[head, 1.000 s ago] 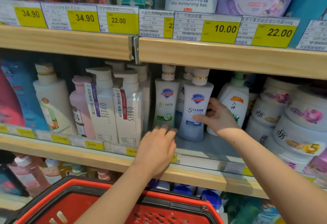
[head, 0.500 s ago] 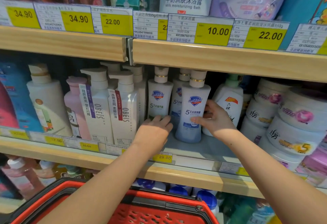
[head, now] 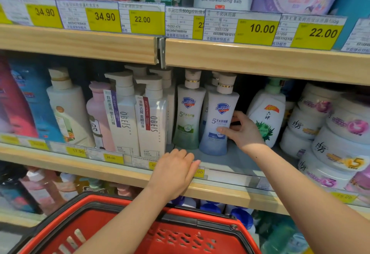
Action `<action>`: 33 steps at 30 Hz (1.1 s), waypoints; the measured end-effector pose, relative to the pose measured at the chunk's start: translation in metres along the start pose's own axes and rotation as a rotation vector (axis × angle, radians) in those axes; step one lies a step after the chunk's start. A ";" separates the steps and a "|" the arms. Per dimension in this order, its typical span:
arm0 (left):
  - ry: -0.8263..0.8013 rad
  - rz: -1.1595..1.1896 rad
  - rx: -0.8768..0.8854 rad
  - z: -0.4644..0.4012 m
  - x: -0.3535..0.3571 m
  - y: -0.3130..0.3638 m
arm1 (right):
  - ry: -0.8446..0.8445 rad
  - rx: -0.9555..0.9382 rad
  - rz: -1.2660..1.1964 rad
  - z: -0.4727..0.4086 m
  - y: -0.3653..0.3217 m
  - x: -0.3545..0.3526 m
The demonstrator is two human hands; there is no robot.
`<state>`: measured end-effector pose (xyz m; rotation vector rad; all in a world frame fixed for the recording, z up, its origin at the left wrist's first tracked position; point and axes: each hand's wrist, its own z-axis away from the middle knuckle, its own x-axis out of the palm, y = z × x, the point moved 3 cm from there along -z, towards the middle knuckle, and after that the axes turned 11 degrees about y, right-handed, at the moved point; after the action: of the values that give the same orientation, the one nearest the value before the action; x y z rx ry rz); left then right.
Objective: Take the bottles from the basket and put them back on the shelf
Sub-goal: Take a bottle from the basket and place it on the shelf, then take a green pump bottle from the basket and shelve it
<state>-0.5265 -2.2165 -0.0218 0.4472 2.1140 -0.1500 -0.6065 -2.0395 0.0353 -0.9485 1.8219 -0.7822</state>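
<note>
On the middle shelf [head: 230, 194] a white-and-blue Safeguard bottle [head: 219, 111] stands upright, and my right hand [head: 243, 131] grips its right side, thumb across the front and fingers behind. Just left of it stands a white-and-green Safeguard bottle [head: 187, 117], with more of the same behind the pair. My left hand [head: 176, 171] hovers at the shelf's front edge below the green bottle, fingers loosely bent and holding nothing. The red basket [head: 200, 216] sits below my arms; what it holds is hidden.
Two white OBEIS pump bottles [head: 152, 117] crowd the left of the green bottle. A white bottle with a green pump [head: 266, 111] and stacked white tubs [head: 328, 131] fill the right. The wooden upper shelf [head: 260, 61] hangs low over the bottle caps.
My left hand has drawn back from the base of the green bottle to the shelf's front edge. My right hand has stayed on the blue bottle.
</note>
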 end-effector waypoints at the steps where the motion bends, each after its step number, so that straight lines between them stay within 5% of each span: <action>1: -0.015 -0.007 -0.009 0.000 -0.001 0.001 | -0.010 0.014 0.014 0.000 -0.001 0.000; 8: 0.026 0.110 -0.002 0.018 -0.038 -0.001 | -0.050 0.078 0.098 0.024 -0.023 -0.010; 14: -0.002 0.060 -0.098 0.107 -0.112 -0.035 | 0.046 -0.128 0.237 0.095 -0.076 -0.020; 23: -0.174 -0.091 -0.430 0.269 -0.158 -0.097 | -0.455 -0.219 0.173 0.226 -0.086 0.083; 33: -0.196 -0.169 -0.582 0.318 -0.120 -0.099 | -0.908 -0.190 0.343 0.332 0.017 0.169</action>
<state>-0.2542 -2.4268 -0.1041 -0.0896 1.8882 0.3095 -0.3564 -2.2147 -0.1788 -0.8704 1.1937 0.0674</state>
